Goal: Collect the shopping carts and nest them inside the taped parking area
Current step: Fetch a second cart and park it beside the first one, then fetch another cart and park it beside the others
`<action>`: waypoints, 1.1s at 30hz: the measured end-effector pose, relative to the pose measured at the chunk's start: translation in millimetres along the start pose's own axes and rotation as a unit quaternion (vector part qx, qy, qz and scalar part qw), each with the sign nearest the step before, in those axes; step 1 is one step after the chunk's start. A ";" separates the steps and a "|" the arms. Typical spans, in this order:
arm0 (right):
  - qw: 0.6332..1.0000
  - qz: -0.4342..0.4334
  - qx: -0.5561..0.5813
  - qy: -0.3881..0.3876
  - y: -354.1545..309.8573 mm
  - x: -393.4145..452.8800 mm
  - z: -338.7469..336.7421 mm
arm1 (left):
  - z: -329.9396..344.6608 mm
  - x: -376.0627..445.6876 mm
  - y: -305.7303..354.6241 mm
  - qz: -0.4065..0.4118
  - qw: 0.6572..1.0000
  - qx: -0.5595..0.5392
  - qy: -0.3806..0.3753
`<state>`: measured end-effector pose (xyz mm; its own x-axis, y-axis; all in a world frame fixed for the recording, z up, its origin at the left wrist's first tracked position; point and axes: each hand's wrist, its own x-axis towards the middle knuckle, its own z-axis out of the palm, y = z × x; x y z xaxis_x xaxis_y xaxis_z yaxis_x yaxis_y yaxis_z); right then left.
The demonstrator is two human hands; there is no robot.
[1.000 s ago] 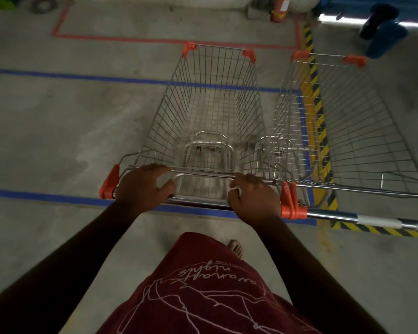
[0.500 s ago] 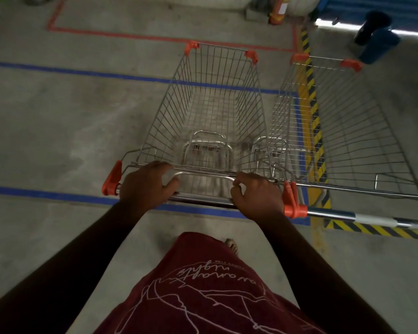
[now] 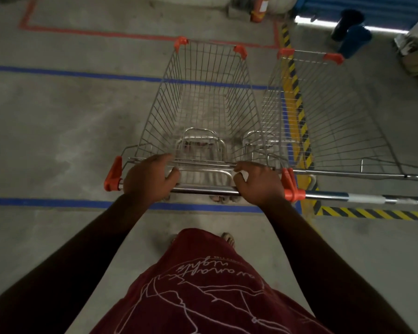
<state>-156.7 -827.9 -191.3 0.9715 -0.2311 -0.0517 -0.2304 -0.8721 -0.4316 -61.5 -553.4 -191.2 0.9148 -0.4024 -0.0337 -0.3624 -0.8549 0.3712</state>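
While I stand behind the cart [image 3: 208,109], my left hand [image 3: 147,180] and right hand [image 3: 260,185] are both clamped on its handle [image 3: 203,190]. Its basket lies between the two blue tape lines [image 3: 46,202] on the floor. A second cart [image 3: 336,121] stands just beside it on my right, over the yellow-black stripe [image 3: 297,104].

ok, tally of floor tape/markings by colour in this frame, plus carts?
Shopping carts: 2, the held cart and the cart on the right
Blue tape lines: 2, far and near
Red tape outline: 1
Yellow-black hazard stripes: 2, one running away, one along the near right
Total: 7
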 end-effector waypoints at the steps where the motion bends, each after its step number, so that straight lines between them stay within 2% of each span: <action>1: 1.000 0.005 0.006 0.005 -0.6 0.5 -1.3 | 0.6 -0.3 0.2 0.021 1.000 -0.006 0.015; 4: 0.997 -0.020 0.027 0.066 -0.2 -6.3 -2.6 | 3.9 -4.0 6.1 0.080 0.995 -0.029 0.046; 7: 0.984 -0.047 0.050 0.162 -0.7 -29.5 -6.9 | 10.5 -12.8 30.1 0.150 0.985 -0.084 0.035; 11: 0.961 -0.020 0.089 0.260 6.4 -91.8 -15.6 | 18.9 -25.7 90.9 0.301 0.942 -0.146 0.024; 14: 0.947 0.072 0.101 0.296 26.7 -155.1 -20.7 | 32.5 -40.4 141.7 0.391 0.907 -0.154 0.003; 17: 0.937 0.198 0.115 0.263 60.2 -218.2 -25.9 | 54.2 -54.7 188.7 0.436 0.885 -0.156 -0.051; 20: 0.920 0.261 0.124 0.264 97.4 -275.6 -37.4 | 75.3 -78.4 244.9 0.474 0.856 -0.176 -0.104; 24: 0.880 0.320 0.153 0.317 146.2 -353.1 -56.4 | 109.9 -125.2 341.6 0.497 0.836 -0.150 -0.178; 27: 0.832 0.370 0.195 0.365 188.6 -415.8 -73.6 | 149.0 -168.4 418.8 0.522 0.813 -0.100 -0.237; 33: 0.737 0.478 0.216 0.426 257.8 -548.4 -112.1 | 223.1 -261.0 550.8 0.580 0.740 -0.042 -0.338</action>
<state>-755.0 -974.2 -173.3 -0.0539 -0.9985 -0.0129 -0.5693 0.0414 -0.8211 -539.7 -992.3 -185.0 -0.3106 -0.9461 -0.0921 -0.7957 0.2057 0.5697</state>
